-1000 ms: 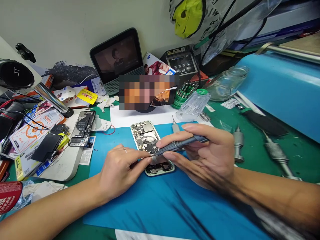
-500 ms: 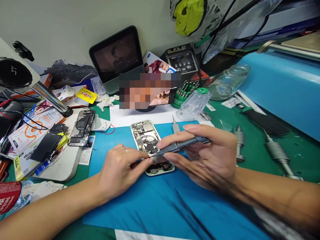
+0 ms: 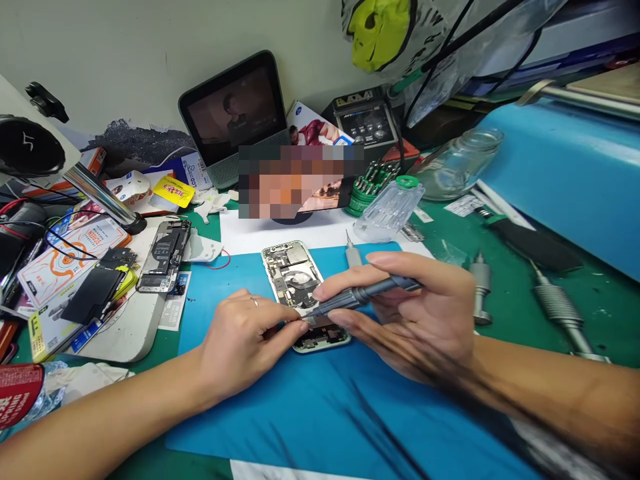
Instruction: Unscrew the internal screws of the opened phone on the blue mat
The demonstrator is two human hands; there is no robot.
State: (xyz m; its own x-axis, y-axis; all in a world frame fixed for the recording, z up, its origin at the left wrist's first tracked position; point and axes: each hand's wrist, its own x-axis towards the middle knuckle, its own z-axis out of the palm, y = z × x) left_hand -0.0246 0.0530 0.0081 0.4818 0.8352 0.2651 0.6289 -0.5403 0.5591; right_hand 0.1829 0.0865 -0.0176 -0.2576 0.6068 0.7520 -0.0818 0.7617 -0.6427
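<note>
An opened phone (image 3: 300, 277) with bare inner parts lies on the blue mat (image 3: 240, 413), partly covered by my hands. My right hand (image 3: 425, 313) holds a dark grey screwdriver (image 3: 360, 293) like a pen, slanted down to the left. Its tip reaches the fingertips of my left hand (image 3: 245, 340) at the phone's left edge. There my left thumb and index finger are pinched together; whatever is between them is too small to make out. A ring sits on one finger of that hand. Dark blurred strands hang across my right forearm.
Behind my right hand stands another screwdriver (image 3: 351, 250), with more drivers (image 3: 481, 290) to the right. A bit holder (image 3: 373, 183), clear container (image 3: 387, 210) and glass jar (image 3: 463, 163) are farther back. At left, a second opened phone (image 3: 164, 257) rests on a white base (image 3: 145, 333).
The screwdriver's tip and my left fingertips have come slightly closer together. Otherwise both hands and the phone hold nearly the same place.
</note>
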